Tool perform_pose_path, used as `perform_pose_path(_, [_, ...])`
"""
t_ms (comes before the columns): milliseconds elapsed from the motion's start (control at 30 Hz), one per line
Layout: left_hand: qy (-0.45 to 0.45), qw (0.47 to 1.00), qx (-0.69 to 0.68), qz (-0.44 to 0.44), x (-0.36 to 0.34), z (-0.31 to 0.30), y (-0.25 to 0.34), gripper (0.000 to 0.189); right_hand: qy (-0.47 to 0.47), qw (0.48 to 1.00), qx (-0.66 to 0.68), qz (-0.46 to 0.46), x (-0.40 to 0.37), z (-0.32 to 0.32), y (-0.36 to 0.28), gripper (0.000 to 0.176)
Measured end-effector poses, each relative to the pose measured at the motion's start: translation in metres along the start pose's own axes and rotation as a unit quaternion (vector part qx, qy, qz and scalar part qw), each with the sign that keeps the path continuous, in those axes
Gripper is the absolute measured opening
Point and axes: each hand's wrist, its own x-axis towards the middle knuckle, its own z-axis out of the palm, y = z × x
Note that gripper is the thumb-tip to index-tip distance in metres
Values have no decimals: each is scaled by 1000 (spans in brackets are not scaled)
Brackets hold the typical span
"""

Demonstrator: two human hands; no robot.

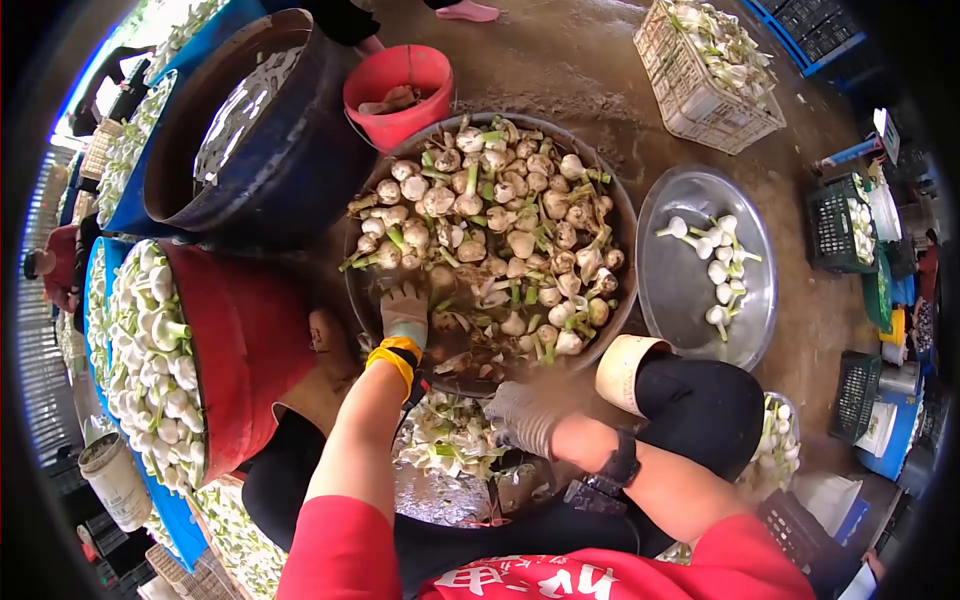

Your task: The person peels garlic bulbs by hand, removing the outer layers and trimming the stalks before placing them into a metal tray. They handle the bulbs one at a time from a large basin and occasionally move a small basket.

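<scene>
Left hand (405, 315) is reaching among bulbs (500, 215) at basin's (630, 250) seven o'clock, stalks pointing every way. Right hand (525, 415) is blurring; can't tell either grip.

We find bare floor (560, 60) only at top centre. The heaped basin (630, 215) fills the middle; the red bucket (400, 105) and blue barrel (290, 150) close its upper left, the red tub (250, 340) the left, the steel tray (680, 290), just beside it, the right.

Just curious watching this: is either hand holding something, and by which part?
Cannot be told. The left hand lies on bulbs in the basin; the right hand is too blurred.
</scene>
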Motion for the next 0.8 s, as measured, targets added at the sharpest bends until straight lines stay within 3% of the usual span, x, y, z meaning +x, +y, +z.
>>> perform_pose_path(33, [-44,998,33,4,13,23,4,29,-25,999,-29,23,4,1,1,22])
perform_pose_path(67, [-160,987,5,-26,17,10,11,27,-49,996,-57,46,7,2,1,22])
perform_pose_path(100, [-161,987,6,-21,16,-1,17,27,-48,996,-55,50,8,1,0,22])
perform_pose_path(167, [-302,952,-31,-45,4,-33,26,27,-37,996,-70,49,7,-2,-4,21])
perform_pose_path(200, [-309,946,-91,-37,-18,-91,28,30,-30,996,-57,60,8,-6,-6,19])
perform_pose_path(233, [-329,911,-231,-86,-26,-95,19,38,-24,997,-53,60,5,-19,-12,19])
perform_pose_path(267, [-397,733,-524,-176,-28,-52,8,40,25,997,-45,52,0,-35,-18,18])
perform_pose_path(300, [-412,459,-749,-244,-32,-12,2,42,73,996,-38,44,-4,-46,-20,18])
perform_pose_path(367, [-337,160,-910,-179,-69,-74,1,46,185,981,-7,56,-5,-50,-17,18])
perform_pose_path(400, [-298,104,-930,-186,-84,-98,5,49,197,977,-1,83,-7,-58,-20,22])
perform_pose_path(433, [-250,78,-951,-165,-100,-118,13,55,243,967,42,60,-3,-49,-11,33])
perform_pose_path(500, [-180,141,-968,-106,-130,-182,32,61,306,948,69,50,1,-50,-11,53])
perform_pose_path(533, [-210,189,-956,-74,-143,-198,29,65,308,948,68,44,0,-52,-16,53])
perform_pose_path(633, [-138,253,-942,-172,-176,-229,48,65,410,908,58,-61,-7,-57,-28,57])
perform_pose_path(667, [-164,168,-968,-92,-182,-224,46,60,390,915,65,-76,-12,-58,-30,51])
perform_pose_path(700, [-160,171,-968,-89,-187,-235,50,60,371,921,72,-90,-17,-58,-31,46])
perform_pose_path(733, [-133,155,-973,-104,-194,-253,57,58,408,891,143,-135,-22,-58,-33,32])
perform_pose_path(800, [-96,125,-981,-113,-203,-260,60,52,421,887,157,-104,-21,-59,-26,27])
